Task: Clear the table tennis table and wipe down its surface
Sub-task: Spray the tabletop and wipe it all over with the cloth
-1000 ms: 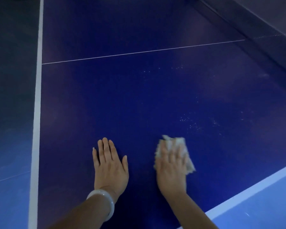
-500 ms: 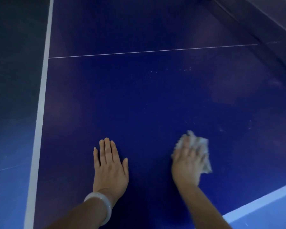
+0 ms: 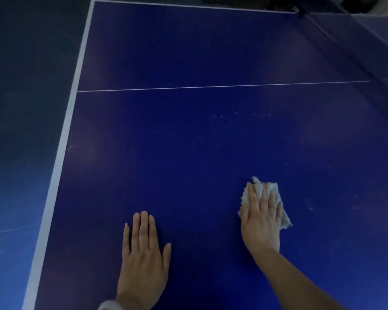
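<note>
A dim room with a dark blue floor (image 3: 20,130) surrounds the deep blue table tennis table (image 3: 188,142), whose white edge stripe (image 3: 61,157) runs from about 7 o'clock up toward 12 o'clock, and whose thin white centre line (image 3: 211,87) crosses the top from 9 to 3 o'clock; faint pale specks (image 3: 262,114) dot the surface beyond the hands. At about 5 o'clock the right hand (image 3: 261,220) lies flat, fingers straight and close together, pressing a crumpled light grey rag (image 3: 267,191) onto the table; nothing is curled round it. The rag's long axis runs roughly from 11 to 5 o'clock, one ragged corner poking out past the fingertips toward the far end, another showing by the little finger. At 6 o'clock the left hand (image 3: 143,258) rests palm down on bare table, fingers straight and pointing to 12 o'clock, holding nothing, well apart from the rag; a pale white bangle (image 3: 110,306) circles its wrist at the bottom edge
</note>
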`<act>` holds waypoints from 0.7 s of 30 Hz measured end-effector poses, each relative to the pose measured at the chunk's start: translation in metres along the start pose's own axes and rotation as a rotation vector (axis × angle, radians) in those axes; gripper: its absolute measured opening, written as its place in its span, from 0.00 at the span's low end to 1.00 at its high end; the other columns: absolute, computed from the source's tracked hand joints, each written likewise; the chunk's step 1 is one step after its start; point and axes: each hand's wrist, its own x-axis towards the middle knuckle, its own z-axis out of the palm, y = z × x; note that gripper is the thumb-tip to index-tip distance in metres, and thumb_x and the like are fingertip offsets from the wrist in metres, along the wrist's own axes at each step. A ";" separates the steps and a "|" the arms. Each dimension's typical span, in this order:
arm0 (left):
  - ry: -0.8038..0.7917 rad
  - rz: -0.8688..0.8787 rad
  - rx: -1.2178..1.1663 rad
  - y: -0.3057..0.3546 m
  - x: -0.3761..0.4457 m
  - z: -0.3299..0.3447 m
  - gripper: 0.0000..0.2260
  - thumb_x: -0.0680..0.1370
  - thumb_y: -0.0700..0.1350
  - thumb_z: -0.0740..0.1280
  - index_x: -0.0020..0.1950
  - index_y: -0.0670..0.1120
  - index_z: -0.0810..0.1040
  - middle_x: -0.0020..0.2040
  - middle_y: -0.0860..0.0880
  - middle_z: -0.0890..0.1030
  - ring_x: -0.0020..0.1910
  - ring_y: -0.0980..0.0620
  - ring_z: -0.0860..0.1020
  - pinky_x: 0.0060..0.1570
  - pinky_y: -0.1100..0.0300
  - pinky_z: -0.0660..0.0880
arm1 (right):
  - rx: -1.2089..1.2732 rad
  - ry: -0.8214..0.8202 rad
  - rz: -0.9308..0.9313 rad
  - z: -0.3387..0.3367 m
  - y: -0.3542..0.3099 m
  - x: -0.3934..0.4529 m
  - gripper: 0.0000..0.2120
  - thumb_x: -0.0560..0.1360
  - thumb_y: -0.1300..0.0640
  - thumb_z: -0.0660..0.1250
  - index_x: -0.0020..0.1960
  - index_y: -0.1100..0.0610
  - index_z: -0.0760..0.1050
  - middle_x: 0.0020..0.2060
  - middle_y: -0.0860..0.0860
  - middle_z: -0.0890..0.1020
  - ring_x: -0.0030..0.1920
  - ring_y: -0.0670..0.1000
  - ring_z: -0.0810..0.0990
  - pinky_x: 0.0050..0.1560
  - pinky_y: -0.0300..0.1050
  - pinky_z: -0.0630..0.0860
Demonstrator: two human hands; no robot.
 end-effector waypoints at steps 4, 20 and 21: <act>0.008 0.059 -0.107 0.002 0.022 -0.015 0.33 0.82 0.57 0.42 0.68 0.36 0.73 0.69 0.37 0.71 0.70 0.38 0.69 0.69 0.41 0.67 | 0.002 0.009 0.012 -0.001 -0.002 0.000 0.27 0.82 0.45 0.40 0.80 0.45 0.42 0.79 0.48 0.40 0.78 0.49 0.33 0.78 0.55 0.38; 0.070 -0.269 -0.053 0.022 0.147 -0.011 0.32 0.80 0.57 0.37 0.79 0.40 0.52 0.79 0.38 0.53 0.79 0.41 0.48 0.77 0.43 0.46 | -0.056 -0.049 -0.020 -0.001 -0.027 0.008 0.29 0.81 0.44 0.45 0.80 0.45 0.41 0.80 0.52 0.45 0.79 0.60 0.43 0.77 0.64 0.44; 0.074 -0.270 -0.057 0.023 0.147 -0.011 0.32 0.81 0.57 0.38 0.79 0.40 0.53 0.79 0.39 0.54 0.79 0.41 0.49 0.77 0.43 0.47 | -0.075 -0.063 -0.112 0.002 -0.037 0.013 0.31 0.81 0.45 0.49 0.80 0.46 0.42 0.80 0.54 0.45 0.78 0.62 0.44 0.76 0.66 0.45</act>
